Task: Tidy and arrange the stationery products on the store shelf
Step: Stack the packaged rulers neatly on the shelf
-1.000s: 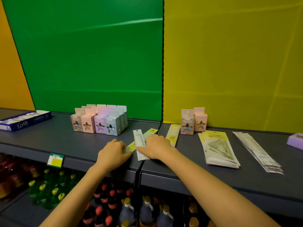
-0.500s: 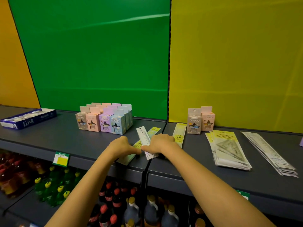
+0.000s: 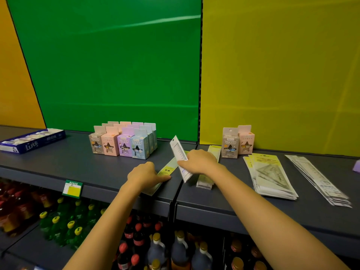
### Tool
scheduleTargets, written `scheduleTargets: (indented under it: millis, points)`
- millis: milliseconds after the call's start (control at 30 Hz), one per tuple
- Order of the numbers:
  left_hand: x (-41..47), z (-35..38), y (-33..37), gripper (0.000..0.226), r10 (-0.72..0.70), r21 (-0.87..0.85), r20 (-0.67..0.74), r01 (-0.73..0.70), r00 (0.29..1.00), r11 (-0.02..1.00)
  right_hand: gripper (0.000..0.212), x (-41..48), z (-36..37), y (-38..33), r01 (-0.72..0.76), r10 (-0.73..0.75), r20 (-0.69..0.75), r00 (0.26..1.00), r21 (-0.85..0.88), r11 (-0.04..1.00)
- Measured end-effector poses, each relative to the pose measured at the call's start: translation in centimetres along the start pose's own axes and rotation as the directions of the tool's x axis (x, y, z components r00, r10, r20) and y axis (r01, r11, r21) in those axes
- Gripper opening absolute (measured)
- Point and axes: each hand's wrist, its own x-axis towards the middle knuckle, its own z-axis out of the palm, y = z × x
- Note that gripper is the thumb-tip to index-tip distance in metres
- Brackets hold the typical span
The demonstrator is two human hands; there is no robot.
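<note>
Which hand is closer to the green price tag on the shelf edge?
Left. The left hand rests on a yellow-green packet right of the price tag; the right hand is farther right, gripping a white ruler pack.

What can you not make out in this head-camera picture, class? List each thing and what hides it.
1. Head view: purple box, cut off by the right edge.
2. Head view: green pack, near end under the left hand; gripped or only pressed, cannot tell.
3. Head view: right hand holds the white pack; fingers hidden by the hand's back.
4. Head view: price tag, print too small.
</note>
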Motion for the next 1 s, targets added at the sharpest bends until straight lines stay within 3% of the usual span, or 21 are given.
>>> scheduleTargets:
  millis: [333, 667, 767, 1000]
  points:
    - [0.4, -0.3, 0.5, 0.048, -0.015, -0.025, 0.085, 0.017, 0.996, 1.000, 0.051, -1.7, -2.1, 3.6, -0.076, 0.083, -0.066, 0.994, 0.106, 0.992]
    - [-0.7, -0.1, 1.2, 0.044, 0.012, 0.033, 0.021, -0.012, 1.000, 0.999, 0.044, -3.6, -3.6, 6.5, -0.159, 0.173, -0.081, 0.982, 0.157, 0.975]
    - [-0.6, -0.1, 1.1, 0.052, 0.006, 0.038, 0.011, -0.007, 1.000, 0.999, 0.039, -4.0, -3.8, 7.1, -0.180, 0.195, -0.083, 0.977, 0.166, 0.970]
    - [-1.0, 0.0, 1.5, 0.038, 0.005, 0.013, -0.013, -0.005, 1.000, 1.000, 0.035, -4.8, -4.1, 8.1, -0.211, 0.246, -0.116, 0.962, 0.253, 0.944]
